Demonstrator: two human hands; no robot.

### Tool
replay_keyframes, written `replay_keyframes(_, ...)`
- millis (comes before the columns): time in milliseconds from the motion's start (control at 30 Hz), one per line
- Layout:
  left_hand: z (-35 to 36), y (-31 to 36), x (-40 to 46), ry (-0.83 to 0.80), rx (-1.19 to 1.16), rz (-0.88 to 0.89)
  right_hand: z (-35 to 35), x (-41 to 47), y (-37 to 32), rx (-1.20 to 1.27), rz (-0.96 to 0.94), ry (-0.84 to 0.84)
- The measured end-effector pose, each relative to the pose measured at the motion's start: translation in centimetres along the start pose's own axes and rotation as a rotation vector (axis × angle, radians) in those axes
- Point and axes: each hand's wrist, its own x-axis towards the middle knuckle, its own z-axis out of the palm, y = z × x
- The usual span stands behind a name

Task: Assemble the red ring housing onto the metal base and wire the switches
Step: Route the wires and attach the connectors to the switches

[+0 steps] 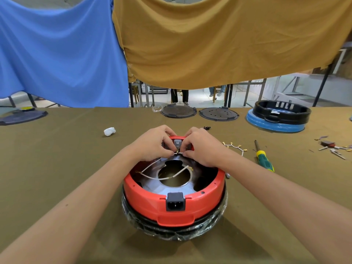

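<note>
At the far rim of the round red plastic ring housing (pixel 174 199), both hands met over a small grey switch block (pixel 177 143) set in the housing wall. Left hand (pixel 154 142): fingers curled, thumb and forefinger pinching one end of a thin white wire (pixel 174 153) just below the switch. Right hand (pixel 202 146): fingers likewise curled, pinching the other side of the same wire at its brass terminal. Whether the terminal was seated on the switch could not be told.

Ring housing: sat on a metal base wrapped in clear plastic film (pixel 174 230), near the middle of the olive-cloth worktop (pixel 76 159). Inside: a silver plate with a round central opening (pixel 174 177) and white sleeved wires (pixel 162 178) looped across it. Near side: a black two-pin power socket (pixel 175 201).

Right of the housing: a string of white leads with brass terminals (pixel 235 146); a green-and-yellow-handled screwdriver (pixel 263 159); further right, loose small parts and terminals (pixel 332 146).

Left, beyond the hands: a crumpled white wad (pixel 109 131).

Far edge of worktop: two dark round perforated plates (pixel 199 112); a black ring housing resting on a blue round base (pixel 278 117); at far left, a dark flat lid (pixel 22 116).

Behind: blue cloth (pixel 57 54) and mustard cloth (pixel 219 39) hung side by side.
</note>
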Motion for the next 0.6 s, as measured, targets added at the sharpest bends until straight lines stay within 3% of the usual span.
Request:
replay_keyframes(200, 0.09, -0.2, 0.22, 0.002, 0.005, 0.01, 0.02, 0.04, -0.16, 0.011, 0.046, 0.058)
replay_keyframes(600, 0.18, -0.31, 0.2, 0.002, 0.008, 0.001, 0.16, 0.12, -0.36, -0.084, 0.085, 0.007)
